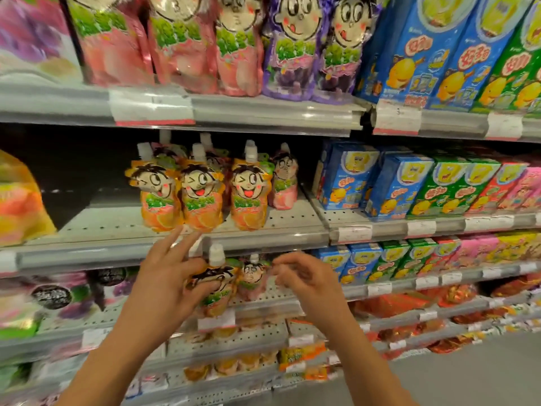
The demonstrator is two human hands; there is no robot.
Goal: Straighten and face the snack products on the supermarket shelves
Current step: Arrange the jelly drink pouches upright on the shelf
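Left hand (172, 276) gripped orange pouch (215, 285) upright, spout up, just below the row of orange pouches (202, 194). Right hand (304, 276), fingers loosely curled and holding nothing, hung just right of it.

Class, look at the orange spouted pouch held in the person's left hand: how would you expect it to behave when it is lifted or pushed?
The orange pouch is probably soft: its printed face looks creased under the left hand's thumb. It likely slips a little, since the film looks glossy. Set down, it may tip: it looks tall and narrow, with a cap on top.
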